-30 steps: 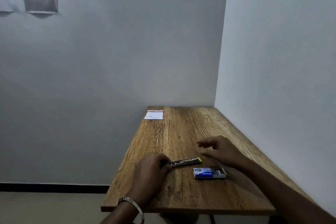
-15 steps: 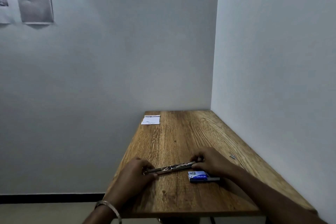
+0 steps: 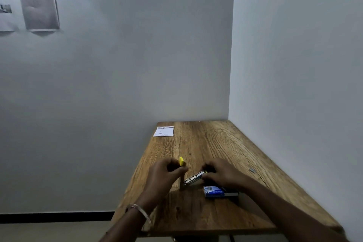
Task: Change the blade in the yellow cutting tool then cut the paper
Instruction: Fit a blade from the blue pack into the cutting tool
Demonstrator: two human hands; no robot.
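Upper left of frame: grey printed sheets (image 3: pixel 39 5) pinned on the wall. Black skirting strip (image 3: pixel 57 217) along the floor at lower left.

Centre, far end of wooden desk (image 3: pixel 216 143): small white paper (image 3: pixel 164 131) lying flat near the desk's left rear corner, well apart from both hands.

Lower centre-left: left hand (image 3: pixel 165 173) raised just above the desk, metal bangle (image 3: pixel 140 212) on the wrist. Grip curled, pinching a small yellow piece (image 3: pixel 181 161) that sticks out above the fingers; exact part not resolvable, motion blur.

Lower centre: metal inner slide of the yellow cutting tool (image 3: pixel 194 178), tilted, lower end toward the left hand, upper end under the right hand, a bit of yellow showing at that upper end. Blade itself too small to make out.

Just right of it: right hand (image 3: pixel 222 173), grip curled over and holding the tool's upper end, fingers pointing down to the desk.

Below the right hand, flat on the desk: blue-labelled blade pack (image 3: pixel 218 192), near the tool, not touching it.

Further right, near the desk's right edge: one small grey metal piece (image 3: pixel 252 171), lying alone.
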